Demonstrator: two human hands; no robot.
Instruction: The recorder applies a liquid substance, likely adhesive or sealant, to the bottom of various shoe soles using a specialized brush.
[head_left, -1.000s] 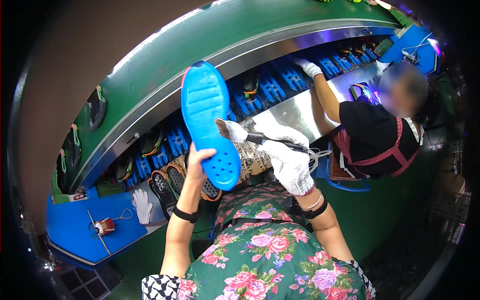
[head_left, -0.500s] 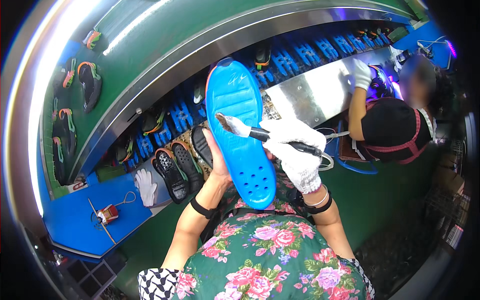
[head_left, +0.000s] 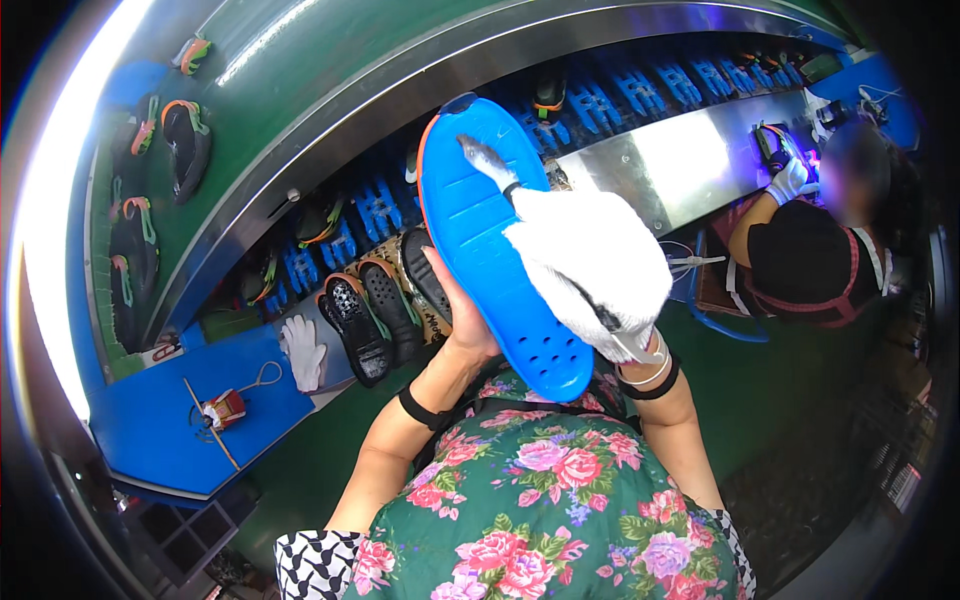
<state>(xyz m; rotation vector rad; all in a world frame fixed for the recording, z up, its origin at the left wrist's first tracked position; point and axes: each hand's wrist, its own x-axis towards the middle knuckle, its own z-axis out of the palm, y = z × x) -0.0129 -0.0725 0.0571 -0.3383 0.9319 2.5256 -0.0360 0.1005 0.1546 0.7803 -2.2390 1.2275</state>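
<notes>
Curving across the upper frame, a green conveyor housing with a steel rim hides most of what runs beneath it; only blue holders and a few dark shoe parts show in the gap. Fisheye bend warps every edge, and the frame's rim falls to black. Blue counter at lower left, partly cut off by the dark border. A second person at right, gloved hand up at a steel panel; what they work on is too small to tell. Blue shoe sole held upright at centre, in front of the conveyor, its lower end against the flowered apron. Left hand wraps the sole's edge from behind, fingers mostly hidden. Right hand, in a white glove, closed around a brush whose bristles touch the sole's upper part; handle largely covered. Black soles lined up below. Spare white glove on the counter.
</notes>
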